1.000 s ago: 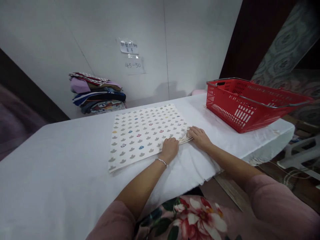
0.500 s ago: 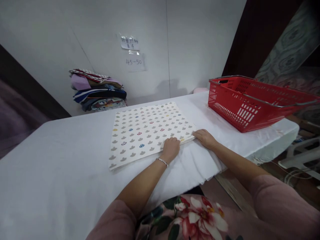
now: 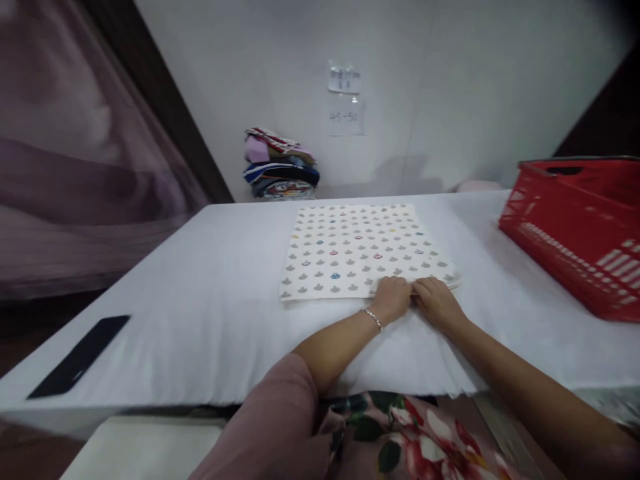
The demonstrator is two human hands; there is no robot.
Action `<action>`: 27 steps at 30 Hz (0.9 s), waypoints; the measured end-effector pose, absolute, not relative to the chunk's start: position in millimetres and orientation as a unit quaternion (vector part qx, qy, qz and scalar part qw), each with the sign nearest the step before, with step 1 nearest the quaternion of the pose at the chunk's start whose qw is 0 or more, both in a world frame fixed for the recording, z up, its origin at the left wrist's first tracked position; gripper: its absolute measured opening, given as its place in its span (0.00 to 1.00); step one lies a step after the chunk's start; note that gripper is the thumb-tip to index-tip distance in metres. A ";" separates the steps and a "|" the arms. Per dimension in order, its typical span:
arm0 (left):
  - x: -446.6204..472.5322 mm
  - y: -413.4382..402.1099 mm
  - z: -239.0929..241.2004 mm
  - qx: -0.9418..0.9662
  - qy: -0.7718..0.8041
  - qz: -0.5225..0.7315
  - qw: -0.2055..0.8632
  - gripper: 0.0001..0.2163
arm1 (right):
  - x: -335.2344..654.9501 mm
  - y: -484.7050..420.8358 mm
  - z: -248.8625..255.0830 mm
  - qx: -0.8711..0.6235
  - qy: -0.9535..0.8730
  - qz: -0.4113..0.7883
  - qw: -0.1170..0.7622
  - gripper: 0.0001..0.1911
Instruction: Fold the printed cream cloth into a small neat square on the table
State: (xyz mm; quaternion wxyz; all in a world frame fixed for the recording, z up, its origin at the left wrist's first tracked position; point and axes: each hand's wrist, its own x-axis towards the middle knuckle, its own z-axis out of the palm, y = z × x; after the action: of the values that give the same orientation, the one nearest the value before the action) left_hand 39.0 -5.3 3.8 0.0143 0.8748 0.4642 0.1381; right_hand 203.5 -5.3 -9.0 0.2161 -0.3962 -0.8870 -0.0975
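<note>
A folded white cloth (image 3: 357,243) printed with small grey, blue, red and yellow shapes lies flat on the white-covered table (image 3: 210,300). At its near edge, right of the middle, my left hand (image 3: 394,298) has its fingers curled over the fabric. My right hand (image 3: 437,300) pinches the same edge just beside it, and the two hands nearly touch. The fingertips are partly hidden, and the layers beneath the top one show only as a thin edge near the right corner.
Against the wall at the back stands a stack of folded clothes (image 3: 283,170). A red plastic basket (image 3: 565,240) sits at the right. On the table's left lies a flat black object (image 3: 83,353). A purplish curtain (image 3: 65,167) hangs at the left.
My right hand has slid left along the cloth's near edge, from the corner to beside my left hand. The view has turned left, bringing the black object into sight.
</note>
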 end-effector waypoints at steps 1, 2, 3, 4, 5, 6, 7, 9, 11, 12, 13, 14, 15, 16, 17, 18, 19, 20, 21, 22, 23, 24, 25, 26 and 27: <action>39.4 -5.8 1.6 0.873 0.466 0.142 0.014 0.10 | 200.9 -3.8 -11.2 -0.400 -0.885 -0.094 0.218 0.09; 39.8 -6.4 -0.4 0.872 0.468 0.146 0.011 0.09 | 199.8 -2.4 -13.4 -0.403 -0.883 -0.091 0.221 0.09; 40.1 -7.1 -2.0 0.871 0.468 0.148 0.009 0.09 | 200.0 -1.1 -15.6 -0.405 -0.883 -0.087 0.223 0.08; 39.9 -7.8 -3.2 0.872 0.466 0.150 0.008 0.09 | 201.1 0.0 -17.6 -0.403 -0.883 -0.083 0.225 0.08; 39.1 -8.4 -3.7 0.873 0.463 0.152 0.009 0.09 | 202.9 0.8 -19.5 -0.401 -0.884 -0.081 0.228 0.08; 37.4 -8.8 -3.4 0.875 0.458 0.154 0.014 0.09 | 204.9 1.4 -21.1 -0.399 -0.884 -0.080 0.231 0.08; 34.7 -8.9 -2.2 0.879 0.451 0.156 0.022 0.09 | 206.9 1.8 -22.5 -0.397 -0.884 -0.080 0.235 0.08; 25.9 -7.3 2.6 0.885 0.434 0.161 0.048 0.10 | 209.7 1.9 -24.2 -0.396 -0.883 -0.083 0.237 0.09; 13.8 -2.4 9.7 0.880 0.437 0.169 0.076 0.12 | 210.1 1.4 -24.4 -0.395 -0.884 -0.086 0.233 0.09; 7.4 1.6 13.4 0.872 0.449 0.173 0.086 0.13 | 209.6 1.1 -24.0 -0.396 -0.885 -0.088 0.230 0.09; 1.0 6.7 16.9 0.861 0.466 0.181 0.092 0.13 | 208.6 0.7 -23.2 -0.397 -0.885 -0.089 0.227 0.09; -5.0 12.9 19.9 0.855 0.475 0.186 0.098 0.13 | 207.5 0.4 -22.2 -0.400 -0.884 -0.090 0.225 0.10; -10.5 20.0 22.0 0.856 0.471 0.185 0.103 0.13 | 206.3 0.0 -21.1 -0.404 -0.883 -0.089 0.224 0.10; -15.6 27.9 23.2 0.862 0.462 0.179 0.105 0.13 | 205.2 -0.4 -19.8 -0.408 -0.881 -0.087 0.222 0.10; -20.3 36.5 23.3 0.871 0.449 0.165 0.108 0.14 | 204.1 -0.9 -18.4 -0.412 -0.881 -0.083 0.219 0.10; -24.9 45.6 22.6 0.879 0.441 0.144 0.111 0.15 | 203.3 -1.5 -17.0 -0.415 -0.880 -0.078 0.216 0.10; -29.4 55.0 21.2 0.882 0.442 0.118 0.114 0.16 | 202.6 -2.2 -15.5 -0.419 -0.880 -0.072 0.214 0.10; -33.8 64.3 19.3 0.880 0.450 0.088 0.120 0.18 | 202.1 -3.0 -14.0 -0.422 -0.879 -0.067 0.212 0.10; -38.0 73.4 17.3 0.873 0.467 0.063 0.125 0.20 | 201.6 -4.0 -12.5 -0.425 -0.878 -0.061 0.212 0.11; -41.8 81.6 15.4 0.864 0.484 0.045 0.129 0.21 | 201.3 -4.9 -11.0 -0.427 -0.877 -0.056 0.213 0.11; -45.1 88.7 13.9 0.857 0.497 0.033 0.133 0.22 | 201.0 -5.8 -9.7 -0.428 -0.877 -0.050 0.214 0.11; -47.4 94.3 12.7 0.852 0.505 0.026 0.137 0.22 | 200.8 -6.5 -8.7 -0.429 -0.876 -0.045 0.215 0.11; -48.8 98.2 12.0 0.849 0.509 0.023 0.139 0.22 | 200.6 -7.0 -8.0 -0.429 -0.876 -0.040 0.215 0.11; -49.2 100.5 11.5 0.848 0.511 0.023 0.140 0.23 | 200.5 -7.2 -7.8 -0.428 -0.877 -0.036 0.216 0.11; -48.7 101.7 11.1 0.848 0.511 0.029 0.138 0.23 | 200.3 -7.2 -8.0 -0.429 -0.877 -0.033 0.216 0.11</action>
State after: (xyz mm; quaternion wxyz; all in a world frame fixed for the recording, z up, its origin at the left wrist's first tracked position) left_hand -48.7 101.7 11.1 0.1377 0.8478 0.5113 0.0290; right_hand 200.3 -7.2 -8.0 0.2164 -0.4285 -0.8766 -0.0327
